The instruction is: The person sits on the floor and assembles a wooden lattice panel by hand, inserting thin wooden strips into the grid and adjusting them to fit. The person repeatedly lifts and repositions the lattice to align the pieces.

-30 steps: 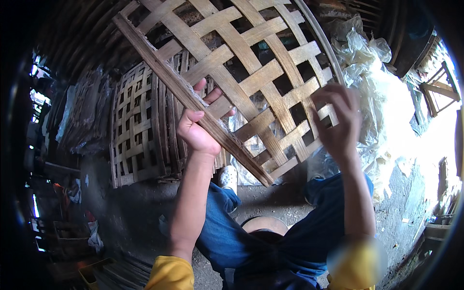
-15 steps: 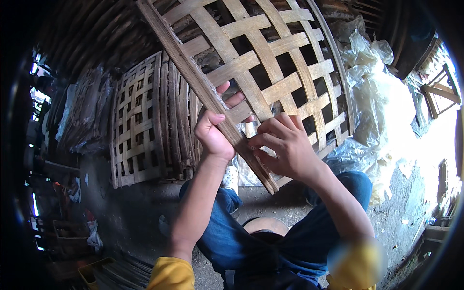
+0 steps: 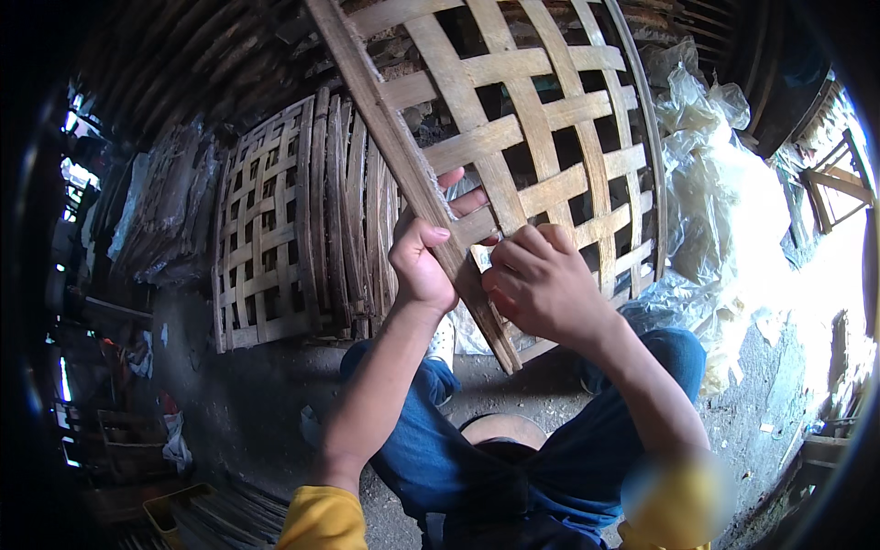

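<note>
A woven bamboo lattice rack (image 3: 527, 128) with wooden side rails is held up, tilted, over my knees. My left hand (image 3: 426, 266) is closed around its near left rail (image 3: 394, 151), thumb on the front and fingertips showing through the gaps behind. My right hand (image 3: 550, 284) is closed against the lower end of the same rail, its fingers curled in a pinch. Beside those fingers a small pale piece (image 3: 480, 257) shows at the rail's inner edge. What lies between the fingertips is hidden.
More lattice racks (image 3: 266, 220) lean in a stack at left. Crumpled clear plastic sheeting (image 3: 710, 183) is heaped at right. Bundled wrapped slats (image 3: 174, 202) stand farther left, and a yellow crate (image 3: 160, 518) sits at lower left. A round stool seat (image 3: 504, 429) shows between my legs.
The rack has shifted a little to the right and turned slightly more upright, with my left hand moving along with it. My right fingers have curled in tighter, and the pale piece has come into view.
</note>
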Demonstrator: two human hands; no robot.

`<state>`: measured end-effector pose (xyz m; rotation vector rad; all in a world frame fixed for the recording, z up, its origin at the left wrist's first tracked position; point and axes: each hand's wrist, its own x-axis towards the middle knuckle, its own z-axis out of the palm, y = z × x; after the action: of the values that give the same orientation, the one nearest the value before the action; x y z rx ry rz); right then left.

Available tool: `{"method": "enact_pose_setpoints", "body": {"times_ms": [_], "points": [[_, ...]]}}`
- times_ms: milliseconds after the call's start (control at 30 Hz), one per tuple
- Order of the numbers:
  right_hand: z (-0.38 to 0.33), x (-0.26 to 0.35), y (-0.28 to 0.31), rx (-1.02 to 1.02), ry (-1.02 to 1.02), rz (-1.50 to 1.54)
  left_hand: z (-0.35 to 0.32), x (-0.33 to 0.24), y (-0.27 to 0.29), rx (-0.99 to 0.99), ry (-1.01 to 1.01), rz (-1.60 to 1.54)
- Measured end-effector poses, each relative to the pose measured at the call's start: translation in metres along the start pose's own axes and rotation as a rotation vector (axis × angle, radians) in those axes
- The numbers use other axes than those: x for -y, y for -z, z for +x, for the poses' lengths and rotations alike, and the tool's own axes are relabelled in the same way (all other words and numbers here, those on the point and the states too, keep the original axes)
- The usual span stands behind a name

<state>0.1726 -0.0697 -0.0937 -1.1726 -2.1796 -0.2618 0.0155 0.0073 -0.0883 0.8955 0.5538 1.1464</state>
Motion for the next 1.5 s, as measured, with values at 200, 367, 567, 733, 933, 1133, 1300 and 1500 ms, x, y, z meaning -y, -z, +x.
{"method": "enact_pose_setpoints", "body": {"times_ms": [200,367,567,733,933,1133,1300,1500], "points": [[0.007,0.002,-0.003,0.033,-0.080,0.028,0.007,0.008,0.005,0.022,-0.022,0.061],[-0.012,-0.034,0.030,-0.259,-0.313,0.590,0.007,0.005,0.003,0.058,0.032,0.057],[-0.049,-0.105,0.075,-0.494,-0.831,0.483,0.009,0.002,0.007,-0.024,0.001,0.041],[-0.064,-0.123,0.080,-0.372,-0.993,-0.099,0.009,0.004,0.008,-0.013,-0.013,0.048],[-0.028,-0.085,0.062,-0.457,-0.400,-0.164,0.008,0.004,-0.002,-0.002,0.045,0.083],[0.001,-0.034,0.027,-0.311,-0.205,0.019,0.000,0.022,-0.009,0.081,0.062,-0.003],[0.010,-0.030,0.020,-0.252,-0.211,0.047,-0.002,0.030,-0.014,0.131,0.158,-0.049],[0.010,-0.037,0.019,-0.273,-0.217,0.074,-0.005,0.029,-0.022,0.165,0.121,0.027]]}}
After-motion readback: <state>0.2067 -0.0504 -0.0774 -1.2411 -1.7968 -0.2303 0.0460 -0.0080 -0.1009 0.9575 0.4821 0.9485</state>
